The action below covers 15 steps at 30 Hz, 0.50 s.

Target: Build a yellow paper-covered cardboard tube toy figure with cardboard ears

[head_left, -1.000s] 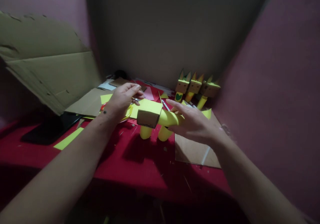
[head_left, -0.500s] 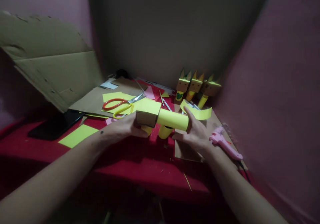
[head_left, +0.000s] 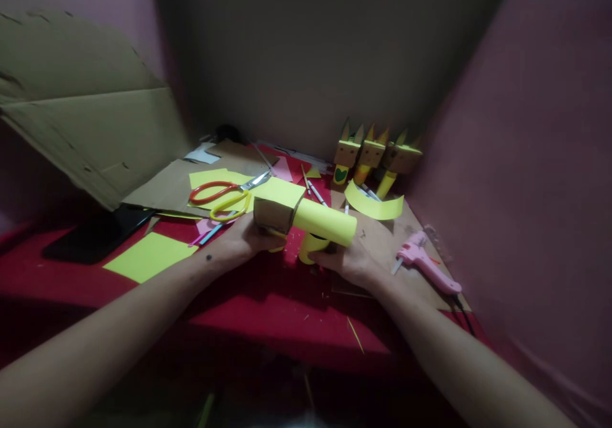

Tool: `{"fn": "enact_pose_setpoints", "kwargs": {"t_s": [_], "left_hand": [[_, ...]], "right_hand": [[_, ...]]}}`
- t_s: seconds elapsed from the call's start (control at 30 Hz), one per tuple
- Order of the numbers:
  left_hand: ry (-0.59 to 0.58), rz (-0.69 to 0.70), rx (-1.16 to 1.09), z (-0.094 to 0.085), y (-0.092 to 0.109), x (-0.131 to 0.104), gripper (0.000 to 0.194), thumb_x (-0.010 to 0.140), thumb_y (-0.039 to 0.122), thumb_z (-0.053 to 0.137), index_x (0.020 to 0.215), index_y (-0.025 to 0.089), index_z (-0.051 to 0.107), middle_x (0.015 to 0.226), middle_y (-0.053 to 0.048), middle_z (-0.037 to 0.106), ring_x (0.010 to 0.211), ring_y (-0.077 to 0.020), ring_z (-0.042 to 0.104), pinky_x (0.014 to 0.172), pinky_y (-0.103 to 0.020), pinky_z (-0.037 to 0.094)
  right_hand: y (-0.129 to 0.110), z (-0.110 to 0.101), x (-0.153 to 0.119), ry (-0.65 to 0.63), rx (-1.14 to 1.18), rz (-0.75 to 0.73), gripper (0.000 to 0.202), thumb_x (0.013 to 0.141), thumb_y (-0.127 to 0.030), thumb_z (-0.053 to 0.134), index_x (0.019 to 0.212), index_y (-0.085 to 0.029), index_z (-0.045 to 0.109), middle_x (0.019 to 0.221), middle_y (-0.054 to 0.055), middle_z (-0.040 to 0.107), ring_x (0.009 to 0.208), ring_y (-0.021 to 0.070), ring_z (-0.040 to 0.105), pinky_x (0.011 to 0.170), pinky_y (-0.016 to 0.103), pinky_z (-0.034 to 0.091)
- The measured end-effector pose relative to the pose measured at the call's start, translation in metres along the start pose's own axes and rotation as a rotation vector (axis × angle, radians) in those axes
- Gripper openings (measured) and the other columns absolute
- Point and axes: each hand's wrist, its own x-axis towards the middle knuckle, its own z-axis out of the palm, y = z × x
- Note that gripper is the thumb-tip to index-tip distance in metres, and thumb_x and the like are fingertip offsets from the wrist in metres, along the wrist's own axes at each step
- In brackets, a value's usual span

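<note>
In the head view my left hand is closed on a small cardboard box with a yellow top, low at its left side. A yellow paper tube sticks out to the right from the box. My right hand is below the tube's right end, its fingers at a second yellow roll under the tube. Whether those fingers grip the roll is hard to tell, as the tube partly covers them. Scissors with red and yellow handles lie open behind my left hand.
Three cardboard figures with pointed ears stand at the back right. A pink glue gun rests on cardboard at the right. On the left are a yellow sheet, a black flat object and a large cardboard piece.
My right hand has moved down and left, from the tube's right end to the roll beneath it. The box and tube have tilted slightly, and the view has shifted a little.
</note>
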Motion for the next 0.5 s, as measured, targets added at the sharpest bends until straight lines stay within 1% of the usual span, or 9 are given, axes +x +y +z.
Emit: {"fn": "enact_pose_setpoints", "kwargs": {"t_s": [0.1, 0.17, 0.23, 0.3, 0.37, 0.43, 0.5], "left_hand": [[-0.027, 0.009, 0.008, 0.001, 0.001, -0.001, 0.025, 0.064, 0.024, 0.078, 0.086, 0.021, 0.065, 0.083, -0.003, 0.07, 0.08, -0.0235, 0.062, 0.065, -0.031, 0.052], [-0.057, 0.002, -0.002, 0.001, 0.002, -0.001, 0.022, 0.066, 0.023, 0.077, 0.084, 0.021, 0.064, 0.076, 0.0, 0.067, 0.071, -0.0195, 0.059, 0.062, -0.029, 0.05], [-0.079, -0.003, -0.012, 0.001, 0.002, -0.001, 0.02, 0.068, 0.024, 0.076, 0.083, 0.02, 0.063, 0.072, 0.001, 0.064, 0.066, -0.0171, 0.056, 0.061, -0.028, 0.049], [-0.077, -0.002, 0.002, 0.001, 0.003, -0.001, 0.02, 0.068, 0.025, 0.076, 0.083, 0.02, 0.063, 0.073, 0.0, 0.064, 0.068, -0.0176, 0.056, 0.062, -0.028, 0.049], [-0.063, 0.0, 0.04, 0.002, 0.003, -0.001, 0.023, 0.067, 0.025, 0.077, 0.086, 0.02, 0.064, 0.079, -0.001, 0.067, 0.074, -0.0201, 0.059, 0.065, -0.029, 0.05], [-0.058, -0.008, 0.092, 0.003, 0.003, 0.001, 0.027, 0.066, 0.027, 0.077, 0.089, 0.02, 0.064, 0.083, -0.002, 0.068, 0.08, -0.0224, 0.061, 0.067, -0.031, 0.051], [-0.08, -0.033, 0.148, 0.003, 0.003, 0.002, 0.027, 0.067, 0.03, 0.076, 0.088, 0.019, 0.063, 0.082, -0.002, 0.068, 0.081, -0.0238, 0.062, 0.067, -0.031, 0.052]], "right_hand": [[0.002, -0.003, 0.0, -0.047, -0.027, -0.029, 0.04, 0.064, -0.025, 0.078, 0.101, -0.025, 0.064, 0.105, 0.006, 0.072, 0.094, 0.0271, 0.065, 0.087, 0.043, 0.057], [0.001, -0.005, 0.001, -0.078, -0.036, -0.049, 0.038, 0.066, -0.023, 0.075, 0.102, -0.025, 0.063, 0.107, 0.006, 0.072, 0.094, 0.0268, 0.066, 0.086, 0.042, 0.057], [-0.001, -0.008, 0.001, -0.103, -0.065, -0.062, 0.038, 0.067, -0.022, 0.075, 0.103, -0.026, 0.063, 0.106, 0.006, 0.072, 0.093, 0.0268, 0.066, 0.084, 0.041, 0.058], [-0.003, -0.011, 0.002, -0.111, -0.108, -0.069, 0.039, 0.068, -0.02, 0.075, 0.104, -0.026, 0.063, 0.101, 0.005, 0.073, 0.09, 0.0264, 0.067, 0.081, 0.04, 0.058], [-0.003, -0.012, 0.002, -0.104, -0.143, -0.079, 0.041, 0.068, -0.019, 0.075, 0.107, -0.025, 0.063, 0.098, 0.004, 0.073, 0.088, 0.0259, 0.068, 0.079, 0.039, 0.058], [-0.001, -0.013, 0.001, -0.101, -0.185, -0.08, 0.042, 0.069, -0.017, 0.074, 0.109, -0.024, 0.063, 0.099, 0.004, 0.074, 0.088, 0.026, 0.069, 0.079, 0.039, 0.059], [0.002, -0.013, 0.001, -0.116, -0.219, -0.062, 0.043, 0.069, -0.016, 0.073, 0.11, -0.023, 0.063, 0.102, 0.005, 0.074, 0.091, 0.0267, 0.069, 0.08, 0.039, 0.059]]}}
